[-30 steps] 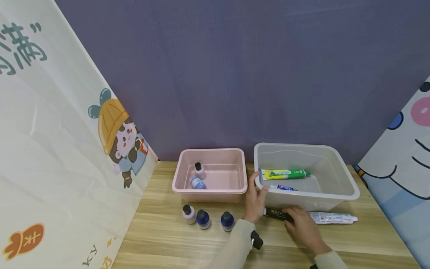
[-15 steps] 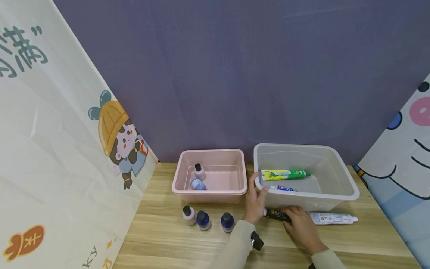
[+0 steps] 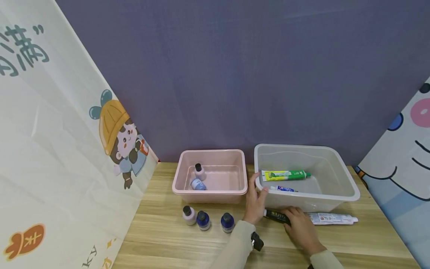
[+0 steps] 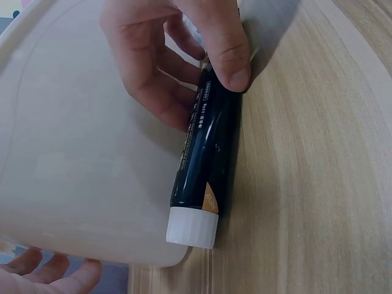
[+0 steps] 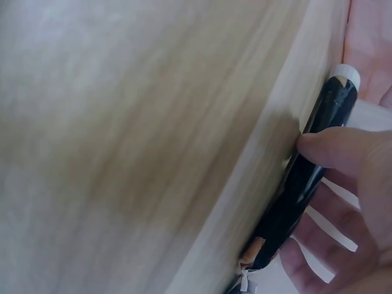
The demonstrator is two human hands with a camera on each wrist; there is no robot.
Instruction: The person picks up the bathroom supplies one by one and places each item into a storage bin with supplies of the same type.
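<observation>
My right hand (image 3: pixel 300 228) pinches a black toothpaste tube (image 3: pixel 276 216) with thumb and fingers. The tube lies along the front of a white plastic bin (image 3: pixel 299 203), its white cap toward the left; the right wrist view shows the tube (image 5: pixel 297 184) under the thumb. My left hand (image 3: pixel 254 203) holds the bin's front left corner, thumb at the front rim and fingers along the left side. In the left wrist view, fingertips (image 4: pixel 52 274) touch the bin wall. Inside the bin lie a green and yellow toothpaste tube (image 3: pixel 285 175) and a partly hidden blue and white tube (image 3: pixel 284 188).
A white toothpaste tube (image 3: pixel 332 218) lies right of my right hand. The pink bin (image 3: pixel 211 197) on the left holds two small bottles. In front of it stand a pale pink bottle (image 3: pixel 189 215) and two dark blue bottles (image 3: pixel 227 222). A dark wall closes the back.
Both hands stay almost in place. My right hand shifts very slightly on the black tube; the bins and bottles have not moved.
</observation>
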